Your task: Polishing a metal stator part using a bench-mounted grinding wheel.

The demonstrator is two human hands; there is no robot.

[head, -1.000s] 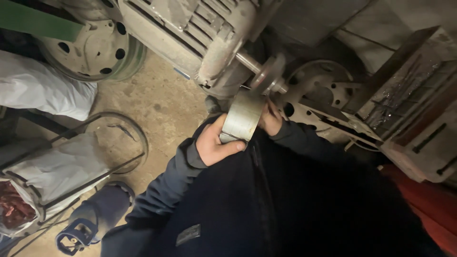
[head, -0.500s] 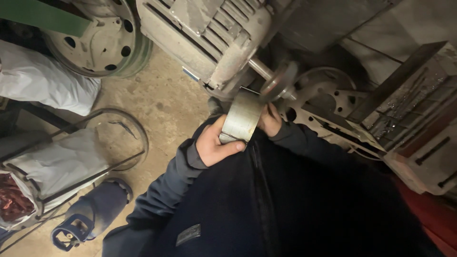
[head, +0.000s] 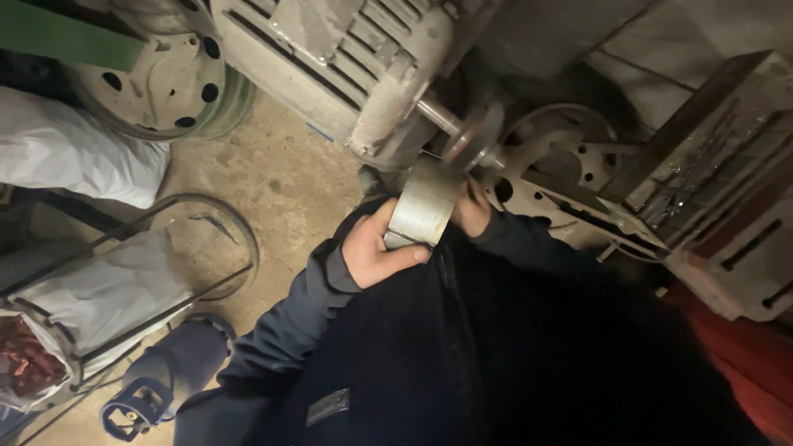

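While the big grey motor [head: 330,74] is sitting at the top middle of the frame, the person is holding a wide grey metal ring [head: 424,204] in both hands just below it. The left hand [head: 373,249] is wrapping around the lower left side of the ring, with the thumb lying across its bottom edge and the fingers tucked behind. The right hand [head: 472,206] is pressing on the ring's right side; its fingers are mostly hidden, so how tightly they are curling is hard to tell. Both hands are gripping the ring, none is spread open. The ring is standing a bit tilted, its long way running from lower left up to upper right. Its top edge is touching, or almost touching, the round grinding disc [head: 474,137] on the motor's shaft [head: 436,116]. That disc is lying up and to the right of the hands, and the right hand is the nearer one. A metal wheel rim [head: 165,83] is sitting at the upper left, and white sacks [head: 74,157] are lying at the left side.
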